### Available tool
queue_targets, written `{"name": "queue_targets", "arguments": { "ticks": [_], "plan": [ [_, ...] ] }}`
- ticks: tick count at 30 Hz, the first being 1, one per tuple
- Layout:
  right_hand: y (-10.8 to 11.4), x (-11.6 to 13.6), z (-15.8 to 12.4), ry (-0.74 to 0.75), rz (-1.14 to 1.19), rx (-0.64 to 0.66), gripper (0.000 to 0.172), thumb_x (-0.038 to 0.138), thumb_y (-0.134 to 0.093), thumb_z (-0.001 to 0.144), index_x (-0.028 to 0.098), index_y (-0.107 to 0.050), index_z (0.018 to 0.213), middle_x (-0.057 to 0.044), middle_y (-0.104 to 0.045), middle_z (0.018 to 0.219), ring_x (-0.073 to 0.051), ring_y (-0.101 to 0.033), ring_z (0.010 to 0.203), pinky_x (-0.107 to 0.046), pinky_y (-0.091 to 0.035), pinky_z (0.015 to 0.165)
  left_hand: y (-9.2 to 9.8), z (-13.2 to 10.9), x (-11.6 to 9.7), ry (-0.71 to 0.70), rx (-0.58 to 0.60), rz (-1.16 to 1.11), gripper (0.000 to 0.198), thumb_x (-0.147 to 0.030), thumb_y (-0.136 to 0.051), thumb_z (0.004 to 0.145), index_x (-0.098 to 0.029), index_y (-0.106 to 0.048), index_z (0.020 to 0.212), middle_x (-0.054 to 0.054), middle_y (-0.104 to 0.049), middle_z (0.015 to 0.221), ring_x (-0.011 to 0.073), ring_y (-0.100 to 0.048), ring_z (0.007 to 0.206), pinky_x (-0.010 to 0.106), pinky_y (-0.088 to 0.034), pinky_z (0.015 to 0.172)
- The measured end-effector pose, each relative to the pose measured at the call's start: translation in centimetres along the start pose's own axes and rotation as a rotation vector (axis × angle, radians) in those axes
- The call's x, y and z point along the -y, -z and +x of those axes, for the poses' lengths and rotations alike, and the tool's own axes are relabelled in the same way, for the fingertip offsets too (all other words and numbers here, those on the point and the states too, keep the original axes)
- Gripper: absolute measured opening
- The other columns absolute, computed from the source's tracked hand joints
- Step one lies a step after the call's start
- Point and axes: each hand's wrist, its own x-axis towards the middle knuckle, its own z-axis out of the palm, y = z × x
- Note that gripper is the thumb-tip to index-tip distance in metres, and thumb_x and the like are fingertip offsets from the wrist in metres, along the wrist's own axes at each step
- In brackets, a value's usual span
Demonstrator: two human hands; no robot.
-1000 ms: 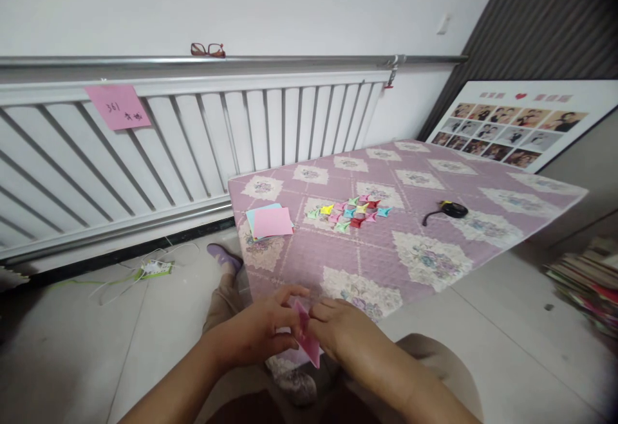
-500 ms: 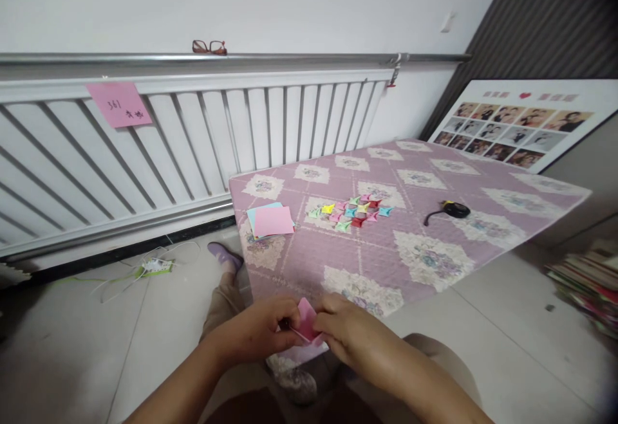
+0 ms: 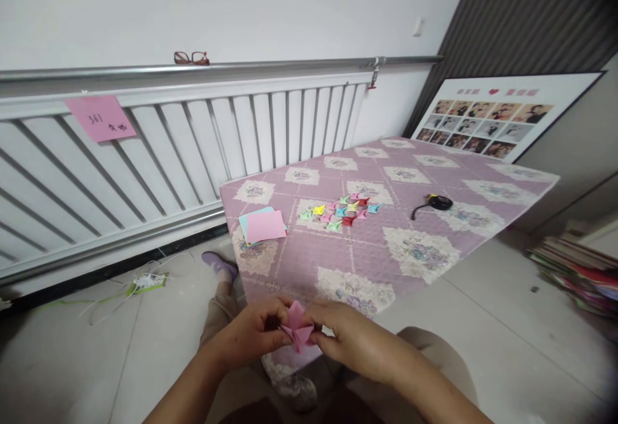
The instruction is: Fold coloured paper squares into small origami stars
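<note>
Between my two hands, over the near corner of the cloth-covered table, is a pink folded paper (image 3: 298,329) with several points standing out. My left hand (image 3: 255,329) pinches its left side between thumb and fingers. On the opposite side, my right hand (image 3: 342,334) grips it the same way, with some fingertips hidden behind the paper. Farther up the table lies a stack of paper sheets (image 3: 266,225), pink on top with light blue beneath. To its right, small folded paper pieces (image 3: 340,212) in several colours lie in slanting rows.
A black tape-measure-like object with a strap (image 3: 440,202) lies on the purple patterned tablecloth (image 3: 333,250). Behind the table is a white radiator (image 3: 270,134) with a pink note (image 3: 100,119). Glasses (image 3: 192,58) rest on the pipe. A photo board (image 3: 483,121) leans at the right.
The pink paper has opened out from a pocket-like fold into a shape with several points. Both hands keep hold of it. The view has shifted a little.
</note>
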Motion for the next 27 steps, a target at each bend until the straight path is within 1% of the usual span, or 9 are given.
{"name": "queue_targets", "arguments": {
  "ticks": [3, 6, 8, 10, 15, 18, 21, 24, 27],
  "plan": [
    [-0.3, -0.2, 0.0, 0.02, -0.051, -0.019, 0.034, 0.005, -0.047, 0.075, 0.025, -0.065, 0.095, 0.001, -0.066, 0.093, -0.014, -0.059, 0.086, -0.023, -0.041, 0.077, -0.5, 0.0, -0.7, 0.0, -0.007, 0.158, 0.003, -0.02, -0.061, 0.082, -0.018, -0.06, 0.084, 0.007, -0.052, 0.118, 0.0171, -0.055, 0.098, 0.027, -0.045, 0.083],
    [-0.7, -0.4, 0.0, -0.002, -0.095, -0.07, 0.029, 0.005, -0.047, 0.074, 0.023, -0.063, 0.091, 0.0, -0.065, 0.091, -0.014, -0.059, 0.085, -0.023, -0.041, 0.075, -0.9, -0.1, -0.5, -0.038, -0.041, 0.316, 0.013, -0.01, -0.054, 0.082, -0.019, -0.063, 0.084, 0.006, -0.051, 0.123, 0.0191, -0.051, 0.111, 0.029, -0.043, 0.092],
    [-1.0, -0.5, 0.1, -0.033, -0.084, -0.114, 0.027, 0.005, -0.048, 0.073, 0.023, -0.061, 0.09, 0.001, -0.064, 0.09, -0.013, -0.058, 0.082, -0.022, -0.04, 0.073, -1.1, -0.2, 0.2, -0.101, -0.103, 0.404, 0.017, -0.006, -0.053, 0.08, -0.02, -0.063, 0.082, 0.006, -0.055, 0.117, 0.0208, -0.047, 0.119, 0.031, -0.041, 0.096],
    [-1.4, -0.6, 0.2, -0.076, -0.042, -0.187, 0.025, 0.006, -0.05, 0.073, 0.023, -0.058, 0.09, 0.001, -0.063, 0.089, -0.013, -0.057, 0.079, -0.022, -0.04, 0.071, -1.2, -0.3, 1.1, -0.157, -0.178, 0.465, 0.018, -0.006, -0.052, 0.08, -0.021, -0.062, 0.083, 0.007, -0.057, 0.114, 0.0216, -0.047, 0.12, 0.032, -0.042, 0.095],
    [-3.1, -1.0, 0.4, -0.177, 0.111, -0.361, 0.014, 0.009, -0.053, 0.073, 0.021, -0.052, 0.079, 0.003, -0.058, 0.077, -0.013, -0.054, 0.073, -0.023, -0.039, 0.068, -1.8, -1.0, 2.5, -0.258, -0.362, 0.579, 0.018, -0.007, -0.052, 0.082, -0.021, -0.064, 0.082, 0.01, -0.055, 0.123, 0.0221, -0.053, 0.115, 0.033, -0.047, 0.09],
    [-4.4, -1.1, 0.4, -0.247, 0.235, -0.435, 0.011, 0.012, -0.054, 0.074, 0.021, -0.053, 0.079, 0.002, -0.056, 0.077, -0.014, -0.054, 0.074, -0.024, -0.04, 0.068, -2.3, -1.5, 3.1, -0.301, -0.465, 0.616, 0.015, -0.009, -0.055, 0.082, -0.021, -0.064, 0.079, 0.011, -0.055, 0.123, 0.0234, -0.051, 0.118, 0.033, -0.048, 0.089],
    [-5.8, -1.1, 0.4, -0.341, 0.456, -0.499, 0.011, 0.018, -0.054, 0.075, 0.022, -0.053, 0.085, 0.002, -0.056, 0.079, -0.014, -0.053, 0.072, -0.025, -0.04, 0.065, -2.7, -1.8, 3.7, -0.348, -0.564, 0.634, 0.013, -0.01, -0.057, 0.081, -0.021, -0.064, 0.077, 0.011, -0.054, 0.124, 0.0226, -0.053, 0.116, 0.031, -0.05, 0.086],
    [-6.9, -1.1, 0.8, -0.341, 0.71, -0.517, 0.012, 0.019, -0.055, 0.073, 0.022, -0.051, 0.084, 0.004, -0.053, 0.073, -0.013, -0.051, 0.067, -0.024, -0.038, 0.06, -3.1, -2.0, 4.0, -0.373, -0.635, 0.65, 0.011, -0.012, -0.058, 0.081, -0.02, -0.063, 0.076, 0.012, -0.053, 0.125, 0.0228, -0.055, 0.114, 0.031, -0.051, 0.083],
    [-7.4, -0.8, 1.2, -0.331, 0.915, -0.55, 0.015, 0.018, -0.058, 0.068, 0.021, -0.05, 0.081, 0.006, -0.051, 0.068, -0.011, -0.048, 0.064, -0.022, -0.035, 0.058, -3.5, -2.0, 3.9, -0.364, -0.657, 0.655, 0.009, -0.014, -0.059, 0.082, -0.019, -0.063, 0.075, 0.013, -0.054, 0.122, 0.0231, -0.057, 0.111, 0.03, -0.052, 0.081]
  ]
}}
